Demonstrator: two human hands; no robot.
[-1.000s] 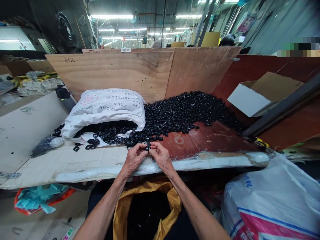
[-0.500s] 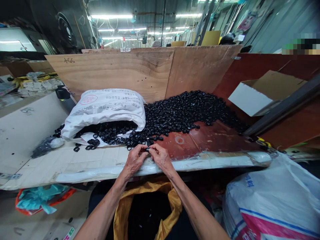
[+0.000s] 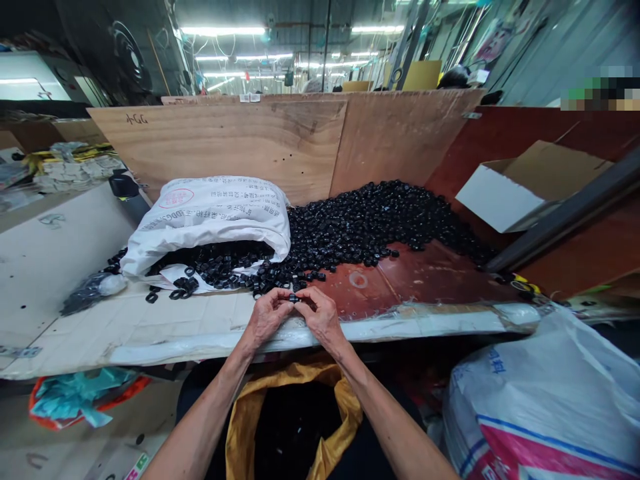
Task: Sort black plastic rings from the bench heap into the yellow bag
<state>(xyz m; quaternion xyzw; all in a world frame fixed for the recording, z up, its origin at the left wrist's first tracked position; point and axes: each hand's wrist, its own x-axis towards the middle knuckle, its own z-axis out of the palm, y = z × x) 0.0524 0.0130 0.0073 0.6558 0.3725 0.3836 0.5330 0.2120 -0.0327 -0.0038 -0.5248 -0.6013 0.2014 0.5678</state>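
Between the fingertips of both hands is a small black ring-shaped part (image 3: 294,298), held just above the front edge of the bench. My left hand (image 3: 269,315) pinches it from the left side and my right hand (image 3: 319,313) from the right, so both are closed on it. Behind the hands spreads a large heap of similar black rings (image 3: 380,217). More rings spill from the mouth of a white woven sack (image 3: 215,210) lying on its side. Below my forearms an open yellow-brown bag (image 3: 243,420) shows a dark inside; its contents are hard to make out.
Plywood boards (image 3: 225,143) wall the bench at the back. A white cardboard box (image 3: 500,197) sits at the right by a dark metal bar (image 3: 560,210). A full white sack (image 3: 545,393) stands at lower right, an orange-rimmed basket (image 3: 37,407) at lower left.
The black ring has turned slightly between my fingertips and more of it shows. Both hands stay in nearly the same place.
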